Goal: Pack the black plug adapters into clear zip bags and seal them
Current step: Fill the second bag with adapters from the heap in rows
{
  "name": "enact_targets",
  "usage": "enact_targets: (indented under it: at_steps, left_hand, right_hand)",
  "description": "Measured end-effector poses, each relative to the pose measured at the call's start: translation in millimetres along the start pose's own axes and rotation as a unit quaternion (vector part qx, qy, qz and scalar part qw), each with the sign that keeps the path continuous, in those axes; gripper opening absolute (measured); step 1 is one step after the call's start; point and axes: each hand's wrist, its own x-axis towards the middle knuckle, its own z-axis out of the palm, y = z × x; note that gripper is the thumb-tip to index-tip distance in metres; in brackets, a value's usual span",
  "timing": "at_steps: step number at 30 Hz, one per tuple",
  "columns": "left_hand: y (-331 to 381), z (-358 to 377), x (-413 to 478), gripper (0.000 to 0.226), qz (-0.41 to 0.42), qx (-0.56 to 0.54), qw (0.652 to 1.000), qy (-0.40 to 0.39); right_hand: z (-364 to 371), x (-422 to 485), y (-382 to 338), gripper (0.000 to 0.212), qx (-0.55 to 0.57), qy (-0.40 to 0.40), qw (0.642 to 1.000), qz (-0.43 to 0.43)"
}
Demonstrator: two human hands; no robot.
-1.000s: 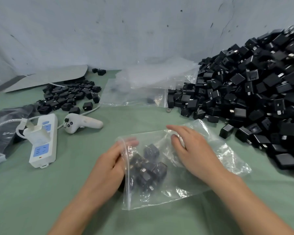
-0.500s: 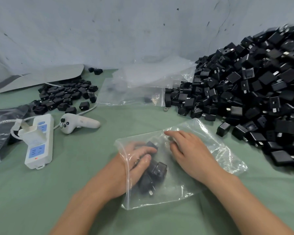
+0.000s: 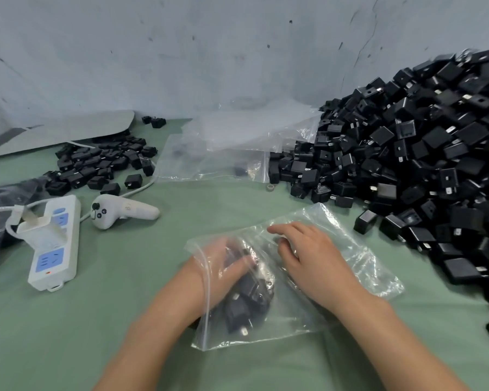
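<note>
A clear zip bag [image 3: 364,266] lies flat on the green table in front of me, its open mouth facing left. My left hand [image 3: 218,269] is inside the mouth, blurred, with its fingers lying over several black plug adapters [image 3: 243,309] in the bag. My right hand [image 3: 314,263] rests on top of the bag with loosely bent fingers, pressing the plastic down. A big heap of loose black adapters [image 3: 421,165] fills the right side.
A stack of empty clear bags [image 3: 223,153] lies at the back centre. A smaller adapter pile [image 3: 96,165] sits back left beside a grey sheet [image 3: 68,131]. A white power strip [image 3: 54,244] and a white controller [image 3: 124,210] lie left.
My left hand went from the bag's mouth edge to deep inside it, over the adapters. My right hand stayed on top of the bag.
</note>
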Motion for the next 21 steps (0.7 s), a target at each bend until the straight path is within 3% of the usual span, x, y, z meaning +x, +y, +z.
enact_targets:
  at_steps: [5,10,14,19,21]
  left_hand:
    - [-0.6,-1.9,1.0,0.014,0.018,-0.042,0.999,-0.011]
    - [20.3,3.6,1.0,0.034,0.138,-0.064,0.988,0.036]
    - [6.9,0.5,-1.3,0.026,0.189,-0.023,0.981,0.016]
    - [-18.7,-6.3,-7.2,0.071,0.177,0.071,0.979,0.074]
    - [-23.5,-7.9,-4.1,0.066,0.182,0.082,0.977,0.081]
  right_hand:
    - [-3.1,0.4,2.6,0.035,-0.008,-0.017,1.0,-0.009]
    - [-4.5,-2.1,-13.6,0.041,0.02,0.004,0.998,-0.068]
    - [0.3,-4.6,-23.7,0.053,0.001,-0.028,0.994,-0.107]
    - [-2.2,-0.2,-3.2,0.049,-0.007,-0.034,0.998,-0.048]
    - [-1.6,-1.1,0.2,0.047,-0.009,-0.031,0.999,-0.044]
